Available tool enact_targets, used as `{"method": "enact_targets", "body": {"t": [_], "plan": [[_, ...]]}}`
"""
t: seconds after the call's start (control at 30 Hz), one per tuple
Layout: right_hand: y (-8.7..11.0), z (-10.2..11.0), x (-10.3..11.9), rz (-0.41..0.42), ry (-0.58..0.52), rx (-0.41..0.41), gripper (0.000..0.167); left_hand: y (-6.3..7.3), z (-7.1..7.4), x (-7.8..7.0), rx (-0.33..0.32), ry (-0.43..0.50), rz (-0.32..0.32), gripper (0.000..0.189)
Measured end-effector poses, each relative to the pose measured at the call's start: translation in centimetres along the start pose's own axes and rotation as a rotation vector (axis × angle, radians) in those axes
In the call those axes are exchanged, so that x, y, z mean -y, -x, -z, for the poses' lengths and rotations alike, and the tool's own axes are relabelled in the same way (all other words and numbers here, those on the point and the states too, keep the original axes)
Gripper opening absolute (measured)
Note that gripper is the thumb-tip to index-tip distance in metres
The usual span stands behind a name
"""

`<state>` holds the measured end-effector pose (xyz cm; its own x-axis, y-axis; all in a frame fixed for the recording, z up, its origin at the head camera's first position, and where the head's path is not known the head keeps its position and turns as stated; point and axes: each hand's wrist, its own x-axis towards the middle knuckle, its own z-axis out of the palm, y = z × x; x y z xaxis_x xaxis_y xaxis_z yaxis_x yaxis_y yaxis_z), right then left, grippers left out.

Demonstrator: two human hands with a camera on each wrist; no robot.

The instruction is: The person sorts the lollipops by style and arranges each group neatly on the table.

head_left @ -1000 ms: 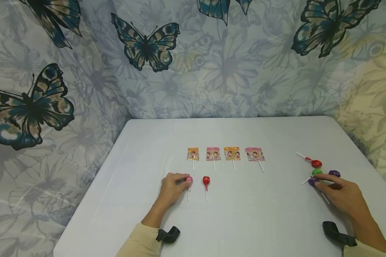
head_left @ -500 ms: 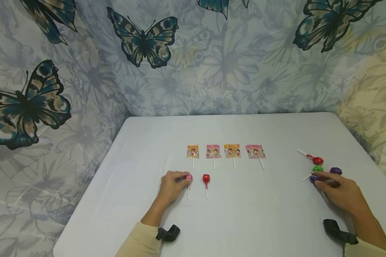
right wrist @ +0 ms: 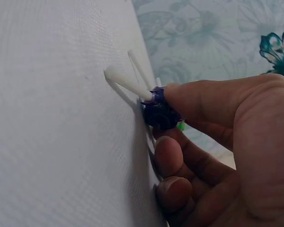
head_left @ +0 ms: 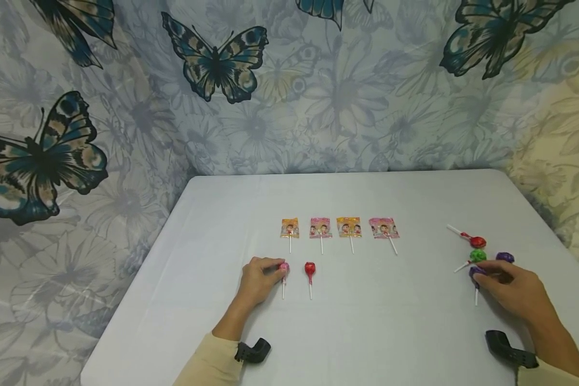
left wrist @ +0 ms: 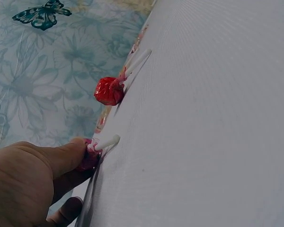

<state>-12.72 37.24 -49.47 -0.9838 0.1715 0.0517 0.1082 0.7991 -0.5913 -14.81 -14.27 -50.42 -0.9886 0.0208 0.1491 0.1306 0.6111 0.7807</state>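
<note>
My left hand point(head_left: 257, 280) pinches the head of a pink lollipop point(left wrist: 89, 156) between thumb and forefinger; its white stick points toward me on the table. Just right of it lies a red lollipop point(head_left: 310, 269), its stick also toward me. At the right side my right hand point(head_left: 516, 289) pinches a purple lollipop point(right wrist: 160, 113) by its head, stick toward me. Beyond those fingers lie a green lollipop point(head_left: 477, 255) and another red lollipop point(head_left: 477, 242). A second purple lollipop point(head_left: 505, 257) lies behind the right hand, its stick hidden.
Several flat-wrapped lollipops stand in a row farther back: an orange packet point(head_left: 289, 228), a pink packet point(head_left: 320, 228), a second orange packet point(head_left: 349, 227) and a second pink packet point(head_left: 384, 228). The white table point(head_left: 386, 332) meets a butterfly-patterned backdrop point(head_left: 342, 107) behind.
The purple lollipop in my right hand has turned, its stick swinging from slanting rightward to pointing straight toward me, and its head has shifted slightly right. The left hand holds still.
</note>
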Motion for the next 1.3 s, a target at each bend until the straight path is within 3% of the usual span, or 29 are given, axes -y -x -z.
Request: {"method": "enact_targets", "body": {"t": [0.23, 0.6, 1.03, 1.3], "plan": [[-0.1, -0.6, -0.1, -0.093, -0.031, -0.037, 0.043, -0.1, 0.0, 0.2, 0.008, 0.0, 0.006, 0.022], [0.0, -0.4, 0.6, -0.136, -0.067, -0.058, 0.048, -0.2, 0.1, 0.0, 0.01, 0.006, 0.007, 0.022], [-0.1, -0.3, 2.8, 0.004, -0.122, -0.067, 0.045, -0.1, 0.0, 0.4, -0.02, 0.007, 0.001, 0.022], [0.4, 0.0, 3.9, 0.076, -0.181, -0.054, 0.034, -0.1, -0.1, 0.3, -0.015, 0.01, -0.012, 0.022]]}}
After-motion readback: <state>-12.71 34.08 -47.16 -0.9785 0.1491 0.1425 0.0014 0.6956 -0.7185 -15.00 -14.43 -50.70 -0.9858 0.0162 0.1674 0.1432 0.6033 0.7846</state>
